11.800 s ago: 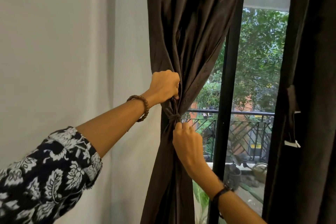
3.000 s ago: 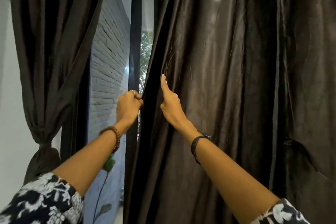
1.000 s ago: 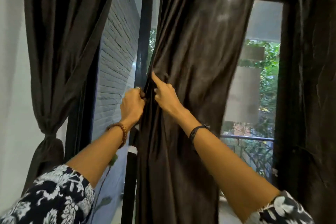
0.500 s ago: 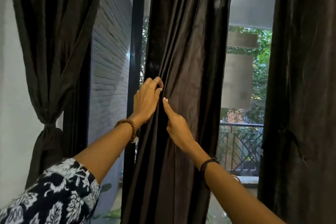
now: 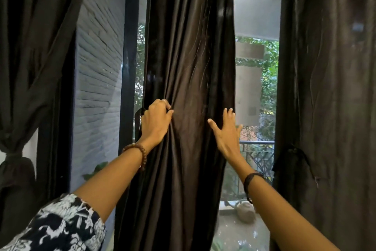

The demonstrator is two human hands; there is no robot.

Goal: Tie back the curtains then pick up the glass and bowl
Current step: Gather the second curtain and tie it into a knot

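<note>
Gathering the middle curtain (image 5: 189, 67): left hand (image 5: 155, 122) bunches its left edge in a closed grip; right hand (image 5: 225, 130) lies open, fingers spread, near the right edge; next, probably, a tie.

Floral navy-and-white sleeve (image 5: 61, 226), wooden bead bracelet (image 5: 136, 152), dark wristband (image 5: 249, 181), finger ring (image 5: 164, 100).

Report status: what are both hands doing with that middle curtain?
Left hand grips middle curtain. Right hand open, fingers spread at its right edge. Curtain untied. Glass, bowl not in view.
</note>
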